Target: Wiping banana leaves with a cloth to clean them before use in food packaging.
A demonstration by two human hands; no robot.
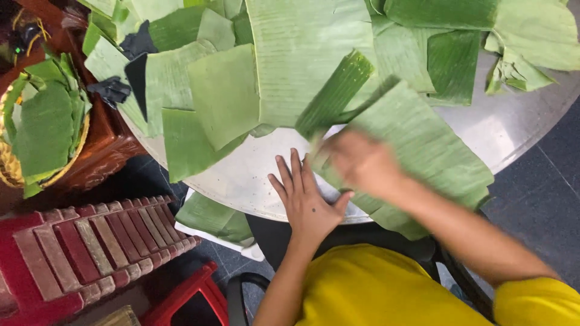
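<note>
A person in a yellow shirt [368, 290] works over a round, pale metal desk [241, 175] strewn with cut banana leaves. The left hand [307, 196] lies flat on the bare desk surface, palm down, fingers together and stretched out, holding nothing; its fingertips point toward the heap of leaves. Just beside it, the right hand [361, 162] is blurred with motion and rests on a large banana leaf piece [423, 145] that lies across the near edge of the desk and hangs over it; whether that hand grips the leaf or merely presses on it cannot be told through the blur. A darker, narrow leaf strip [335, 90] stands tilted against the pile just beyond the large piece. Farther across the desk from the left hand lie squarish cut leaf pieces [223, 90], overlapping one another, and a broad long leaf [296, 54] lies beside them. Off the desk's far-left side, a woven basket [12, 163] holds more stacked leaves [45, 127] and sits on a carved dark wooden stand [109, 151]. Below the desk's near-left edge are a red slatted bench [90, 247] and a white tray [211, 220] of leaves on the floor
</note>
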